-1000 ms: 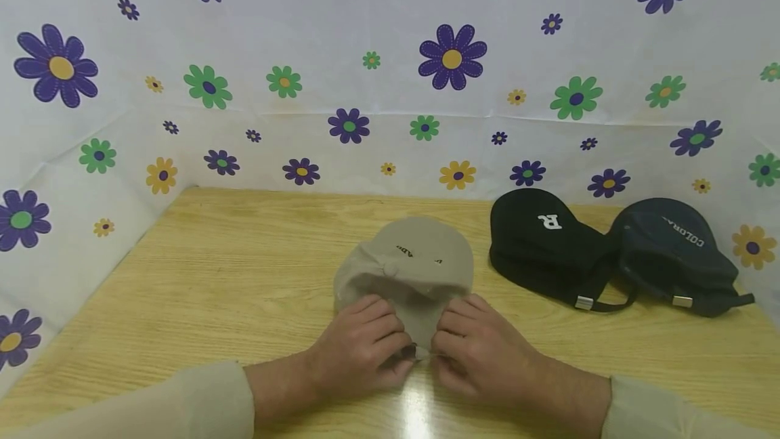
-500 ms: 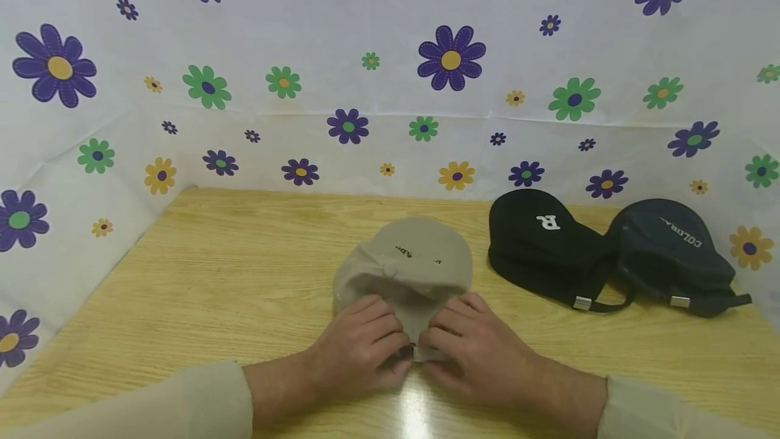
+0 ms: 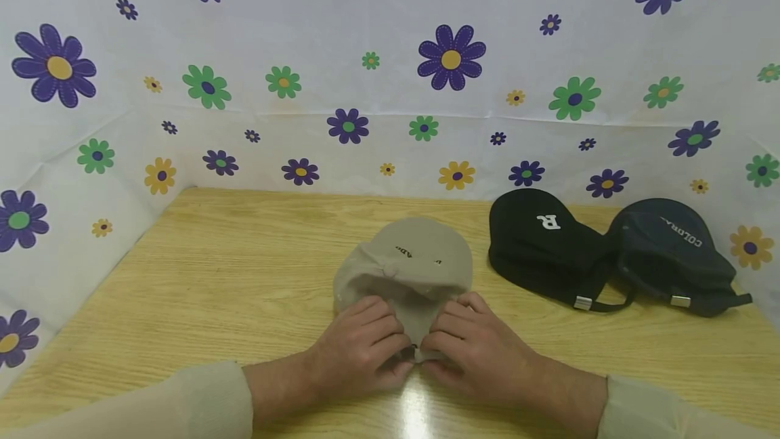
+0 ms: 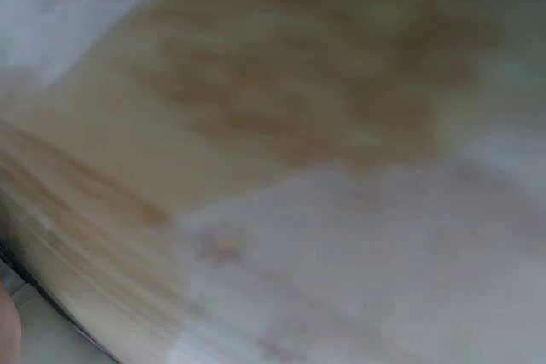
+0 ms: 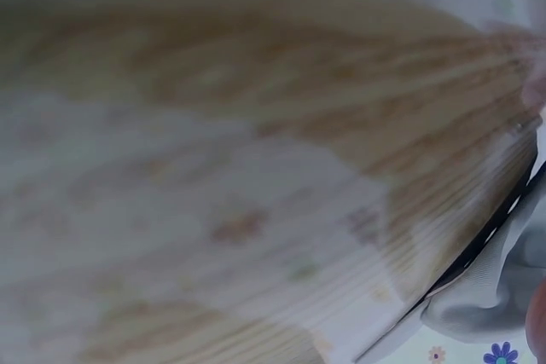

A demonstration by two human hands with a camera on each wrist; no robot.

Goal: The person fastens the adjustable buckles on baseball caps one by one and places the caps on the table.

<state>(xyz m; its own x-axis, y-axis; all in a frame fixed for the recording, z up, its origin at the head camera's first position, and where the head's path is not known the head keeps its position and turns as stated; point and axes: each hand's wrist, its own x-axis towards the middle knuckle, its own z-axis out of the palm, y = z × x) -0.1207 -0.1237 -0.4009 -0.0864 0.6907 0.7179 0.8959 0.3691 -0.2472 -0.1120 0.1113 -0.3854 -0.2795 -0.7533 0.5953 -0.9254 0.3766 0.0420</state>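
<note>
A beige baseball cap [image 3: 420, 242] with small dark embroidered letters sits mid-table in the head view, its back opening toward me. My left hand [image 3: 365, 344] pinches the left side of its back strap, fingers curled. From the other side my right hand [image 3: 478, 347] pinches the same strap [image 3: 417, 354], close to the left fingertips. A small dark bit shows between the hands; the fingers hide most of the closure. In the right wrist view, pale cap fabric [image 5: 478, 296] appears at the lower right. Blurred reflections fill most of both wrist views.
A black cap [image 3: 536, 242] with a white R lies to the right, strap toward me. Against it lies a dark navy cap [image 3: 670, 242] with lettering and a metal buckle. A flower-printed cloth [image 3: 378, 19] hangs behind the wooden table [image 3: 244, 256].
My right hand has shifted slightly left, bringing its fingertips nearer to the left hand at the strap. The left hand and the cap have barely moved.
</note>
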